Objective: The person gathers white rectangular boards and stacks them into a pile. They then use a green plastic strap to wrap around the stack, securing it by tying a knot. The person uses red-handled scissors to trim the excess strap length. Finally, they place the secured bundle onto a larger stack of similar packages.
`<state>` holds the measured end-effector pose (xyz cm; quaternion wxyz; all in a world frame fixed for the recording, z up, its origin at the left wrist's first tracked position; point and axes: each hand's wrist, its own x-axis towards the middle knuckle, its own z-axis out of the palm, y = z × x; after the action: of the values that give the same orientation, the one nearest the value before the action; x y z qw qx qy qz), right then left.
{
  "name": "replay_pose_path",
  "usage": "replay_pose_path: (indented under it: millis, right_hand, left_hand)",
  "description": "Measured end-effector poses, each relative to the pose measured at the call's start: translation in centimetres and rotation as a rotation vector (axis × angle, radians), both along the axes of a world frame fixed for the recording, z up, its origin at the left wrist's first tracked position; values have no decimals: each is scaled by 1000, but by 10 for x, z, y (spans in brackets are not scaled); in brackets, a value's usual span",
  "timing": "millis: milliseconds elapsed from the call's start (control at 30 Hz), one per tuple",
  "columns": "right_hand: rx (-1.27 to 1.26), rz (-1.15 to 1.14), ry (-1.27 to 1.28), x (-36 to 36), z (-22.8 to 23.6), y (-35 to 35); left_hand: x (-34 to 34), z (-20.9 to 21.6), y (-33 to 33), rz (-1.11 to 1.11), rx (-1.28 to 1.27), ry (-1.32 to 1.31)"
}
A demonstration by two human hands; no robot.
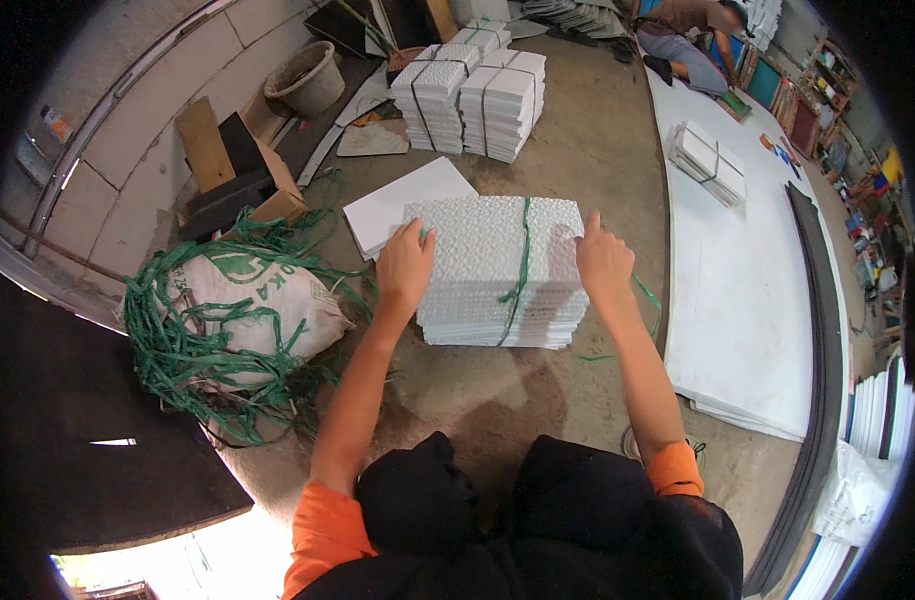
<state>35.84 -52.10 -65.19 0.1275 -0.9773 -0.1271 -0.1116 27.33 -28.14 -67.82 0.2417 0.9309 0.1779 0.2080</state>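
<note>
In front of me on the floor stands a stack of white textured sheets (458,240), with a green plastic string (524,255) running over its top and down its near side, knotted near the front edge. My left hand (406,265) grips the left edge, fingers bent; a small green bit shows at its fingertips. On the opposite edge, my right hand (606,262) is closed against the stack with its index finger stretched out. Part of each grip is hidden. A flat white sheet pile (398,205) lies behind the stack's left corner.
At left sits a stuffed white sack (263,310) draped with green string (168,340). Tied white stacks (503,100) and a bucket (308,80) stand farther back. To the right lies a long white sheet (728,300) bearing another tied bundle (708,162); a person (693,45) crouches beyond.
</note>
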Motion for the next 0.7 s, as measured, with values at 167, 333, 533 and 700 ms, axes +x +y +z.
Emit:
replay_pose_path:
  millis: [167,333,533,700]
  right_hand:
    - [206,303,144,37,-8,3]
    - [88,288,379,49,-14,42]
    - [-132,298,126,41,-32,56]
    - [-76,347,64,42,-38,52]
  left_hand:
    - [37,4,3,-324,172,-175]
    - [84,-33,28,-436,353,-131]
    - [107,-49,20,-389,78,27]
    - [102,-49,21,-441,114,-12]
